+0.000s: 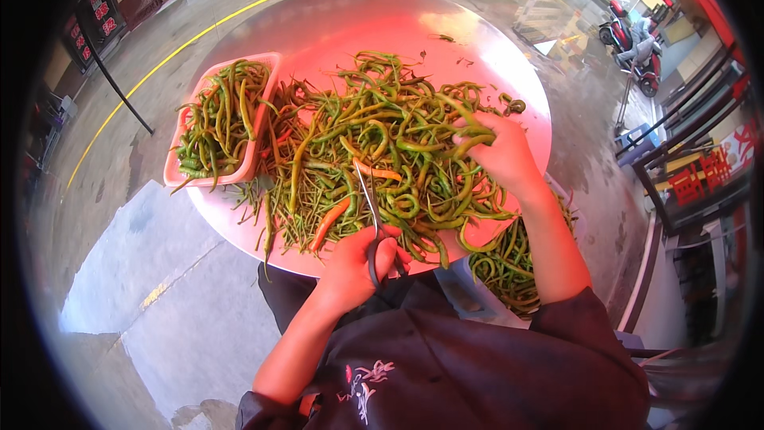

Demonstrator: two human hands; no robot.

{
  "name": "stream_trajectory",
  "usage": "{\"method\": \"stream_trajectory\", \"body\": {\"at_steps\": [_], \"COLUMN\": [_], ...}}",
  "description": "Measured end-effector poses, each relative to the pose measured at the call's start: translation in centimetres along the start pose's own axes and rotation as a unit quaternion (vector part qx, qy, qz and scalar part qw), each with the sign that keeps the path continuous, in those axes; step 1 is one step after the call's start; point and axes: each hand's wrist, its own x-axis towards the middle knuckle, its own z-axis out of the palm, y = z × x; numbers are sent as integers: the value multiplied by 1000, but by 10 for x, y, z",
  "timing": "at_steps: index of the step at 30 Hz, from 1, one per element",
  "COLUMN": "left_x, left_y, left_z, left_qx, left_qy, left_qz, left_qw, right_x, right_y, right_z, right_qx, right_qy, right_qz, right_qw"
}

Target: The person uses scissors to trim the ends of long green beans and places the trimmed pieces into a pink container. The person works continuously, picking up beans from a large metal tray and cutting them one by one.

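Dark-handled scissors (373, 204) are gripped in my left hand (360, 263) at the near edge of a round metal table (358, 12). Their blades point away from me over a heap of long green chili peppers (382, 125). My right hand (498, 152) holds a few green chili peppers (468, 122) above the heap's right side. An orange-red chili pepper (330, 224) lies left of the scissors, and another orange chili pepper (382, 172) is by the blade tips. Cut stems (298, 221) are strewn over the near left part.
A pink plastic basket (170, 170) full of green peppers stands at the table's left edge. Below the right edge, a light-coloured crate (486, 304) holds more peppers. Thin dark poles (119, 89) stand around the table. Scooters (635, 42) are parked at the far right.
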Motion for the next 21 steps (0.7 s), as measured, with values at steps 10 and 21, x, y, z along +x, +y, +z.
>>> {"method": "stream_trajectory", "body": {"at_steps": [10, 21], "left_x": [-8, -7], "left_y": [-5, 1], "left_z": [-1, 6], "left_qx": [-27, -22], "left_qy": [11, -35], "left_qz": [5, 84], "left_qw": [1000, 996], "right_x": [12, 8], "right_y": [11, -37], "right_z": [32, -19], "right_qx": [-243, 122], "right_qy": [37, 35], "right_qz": [-13, 139], "right_qw": [969, 982]}}
